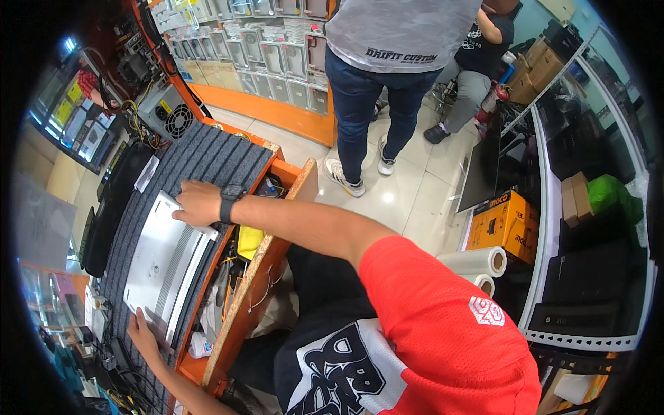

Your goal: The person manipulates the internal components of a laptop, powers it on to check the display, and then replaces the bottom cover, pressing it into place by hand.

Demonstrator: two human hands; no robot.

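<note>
A silver laptop [153, 254] lies upside down on a grey ribbed mat [232, 149], its vented underside facing up. My right hand [197, 203], with a black watch on the wrist, grips its far corner, fingers bent over the edge. At the near end, my left hand [143, 339] holds the other corner, thumb on the underside and fingers along the edge. Beside the laptop, an open wooden drawer [242, 315] holds tools, a yellow item [250, 242] and a small white bottle [200, 345].
A black keyboard-like device [111, 207] and a metal power supply [169, 114] sit behind the mat. Cables lie at the lower left. A person [377, 104] stands beyond the drawer; another sits farther back. On the right are an orange box [505, 225], plastic rolls [477, 261] and metal shelving [539, 207].
</note>
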